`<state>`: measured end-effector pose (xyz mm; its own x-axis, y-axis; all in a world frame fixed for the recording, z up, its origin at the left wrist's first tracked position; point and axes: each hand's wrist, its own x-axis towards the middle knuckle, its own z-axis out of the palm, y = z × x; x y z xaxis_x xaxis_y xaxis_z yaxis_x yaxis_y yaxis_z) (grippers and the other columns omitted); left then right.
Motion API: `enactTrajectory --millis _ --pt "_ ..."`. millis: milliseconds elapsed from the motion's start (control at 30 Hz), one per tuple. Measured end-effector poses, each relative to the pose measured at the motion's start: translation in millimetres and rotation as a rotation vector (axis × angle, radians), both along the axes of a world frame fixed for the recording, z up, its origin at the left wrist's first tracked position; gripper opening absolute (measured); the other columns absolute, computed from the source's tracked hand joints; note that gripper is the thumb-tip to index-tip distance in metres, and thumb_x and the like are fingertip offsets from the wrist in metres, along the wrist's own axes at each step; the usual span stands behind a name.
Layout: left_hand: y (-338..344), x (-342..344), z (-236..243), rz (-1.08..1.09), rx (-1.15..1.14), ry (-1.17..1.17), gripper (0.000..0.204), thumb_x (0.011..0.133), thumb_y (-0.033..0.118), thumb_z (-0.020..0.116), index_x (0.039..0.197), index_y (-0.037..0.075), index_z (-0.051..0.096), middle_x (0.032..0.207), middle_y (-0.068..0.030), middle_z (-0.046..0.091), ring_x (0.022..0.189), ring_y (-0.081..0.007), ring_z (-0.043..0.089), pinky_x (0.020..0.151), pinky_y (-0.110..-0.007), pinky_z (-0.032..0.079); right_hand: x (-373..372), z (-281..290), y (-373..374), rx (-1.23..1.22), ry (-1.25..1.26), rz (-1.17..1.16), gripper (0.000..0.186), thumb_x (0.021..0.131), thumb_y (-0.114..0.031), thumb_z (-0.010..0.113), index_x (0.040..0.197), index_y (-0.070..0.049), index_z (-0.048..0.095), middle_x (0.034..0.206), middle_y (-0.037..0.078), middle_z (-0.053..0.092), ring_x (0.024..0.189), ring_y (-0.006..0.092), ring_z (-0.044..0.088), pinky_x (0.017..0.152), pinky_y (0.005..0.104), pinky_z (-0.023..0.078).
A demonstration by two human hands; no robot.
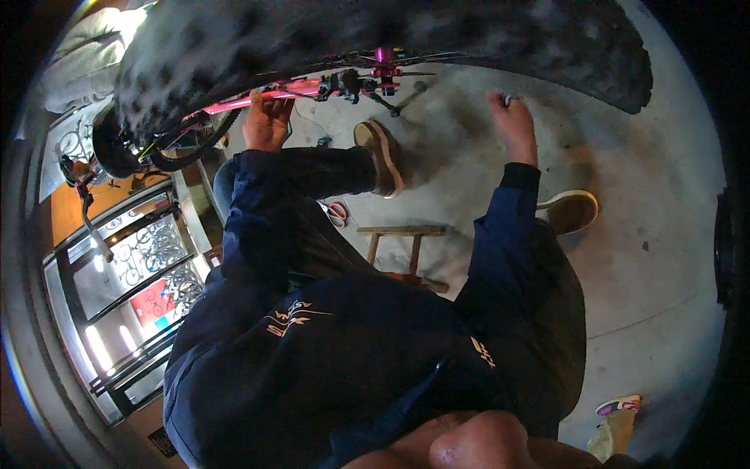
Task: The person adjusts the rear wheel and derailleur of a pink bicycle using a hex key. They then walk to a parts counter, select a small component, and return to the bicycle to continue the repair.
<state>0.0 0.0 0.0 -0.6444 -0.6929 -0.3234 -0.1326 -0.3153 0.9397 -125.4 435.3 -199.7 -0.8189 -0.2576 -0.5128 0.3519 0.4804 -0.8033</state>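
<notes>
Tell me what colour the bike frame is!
The bike frame is pink, best seen in the head view.

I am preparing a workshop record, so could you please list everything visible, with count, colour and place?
Tyre: one, black, across top
Frame: one, pink, just below tyre, left
Hub: one, purple, top centre
Scissors: one, red-handled, floor left of stool
Stool: one, brown, floor, centre
Window: one, dark-framed, left
Bikes: several, colours unclear, in window
Panel: one, red, in window
Cloth: one, grey, top left
Other person's shoe: one, multicoloured, lower right
Floor: one, grey, beneath
Jacket: one, dark blue, lower centre
Own shoes: two, brown, beyond stool
Left grip: one, bare, at frame
Right grip: one, bare, right of hub, with shiny bit
</notes>
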Motion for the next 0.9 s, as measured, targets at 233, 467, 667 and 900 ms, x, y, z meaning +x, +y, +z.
enactTrajectory --millis 233,467,667,900 --pt "28 -31 5 -0.003 -0.007 -0.002 0.036 0.108 0.034 0.055 0.096 0.001 0.06 0.088 -0.009 0.061 0.091 -0.0277 0.067 0.101 -0.054 0.056 12 30 -6 0.075 0.338 0.097 0.038 0.101 -0.039 0.056 0.107 -0.006 0.072 0.103 0.02 0.073 0.1 0.0431 0.067 0.088 0.0519 0.051" --pt "28 -33 2 -0.065 0.058 0.03 0.029 0.107 0.03 0.057 0.101 0.001 0.058 0.09 -0.0091 0.063 0.085 -0.0261 0.067 0.096 -0.052 0.059 16 160 -8 -0.199 0.566 -0.197 0.034 0.109 -0.029 0.052 0.104 -0.001 0.07 0.097 0.01 0.077 0.08 0.0188 0.07 0.074 0.0329 0.057" --pt "25 -30 1 -0.111 0.038 0.061 0.03 0.106 0.032 0.061 0.106 0.002 0.058 0.094 -0.0098 0.065 0.088 -0.0239 0.068 0.089 -0.046 0.061 19 205 -33 -0.348 0.865 -0.303 0.023 0.107 -0.013 0.052 0.128 -0.008 0.057 0.101 0.005 0.077 0.076 0.0175 0.07 0.071 0.0315 0.057" --pt "73 3 59 -0.401 -0.46 -0.248 0.027 0.1 0.025 0.07 0.111 0.003 0.06 0.099 -0.0055 0.066 0.09 -0.0158 0.067 0.08 -0.032 0.058 11 190 -61 -0.251 0.975 -0.487 0.022 0.107 -0.01 0.051 0.128 -0.008 0.058 0.096 0.003 0.076 0.076 0.0151 0.068 0.073 0.0312 0.056"
